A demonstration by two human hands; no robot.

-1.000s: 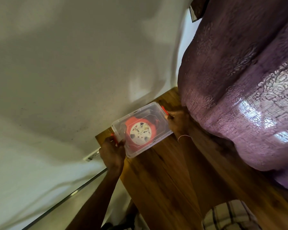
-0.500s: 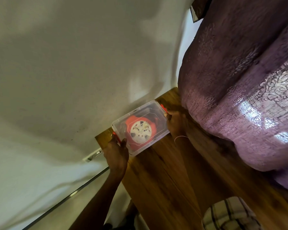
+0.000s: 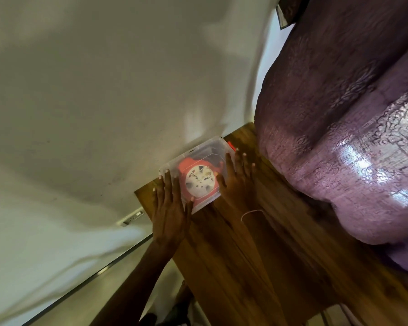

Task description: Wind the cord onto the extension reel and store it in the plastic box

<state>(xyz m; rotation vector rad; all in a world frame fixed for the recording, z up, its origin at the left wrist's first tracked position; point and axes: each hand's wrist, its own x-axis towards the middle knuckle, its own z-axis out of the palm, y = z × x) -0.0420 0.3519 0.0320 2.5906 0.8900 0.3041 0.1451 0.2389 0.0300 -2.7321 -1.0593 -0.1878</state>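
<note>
A clear plastic box [image 3: 207,148] with its lid on sits at the far end of a wooden table [image 3: 257,255], against the wall. Inside it lies the red extension reel [image 3: 199,181] with a white round face. My left hand [image 3: 169,208] lies flat with straight fingers on the box's left end. My right hand [image 3: 237,178] lies flat with spread fingers on the box's right end. A red latch [image 3: 231,145] shows at the box's far right corner. The cord itself is not visible.
A white wall [image 3: 104,102] runs behind the table, with a wall socket [image 3: 131,217] low at the left. A purple patterned curtain [image 3: 351,125] hangs over the table's right side. A thin bangle [image 3: 251,212] is on my right wrist.
Both hands left the red latches at the box's ends and now lie flat, fingers straight, on top of the lid.
</note>
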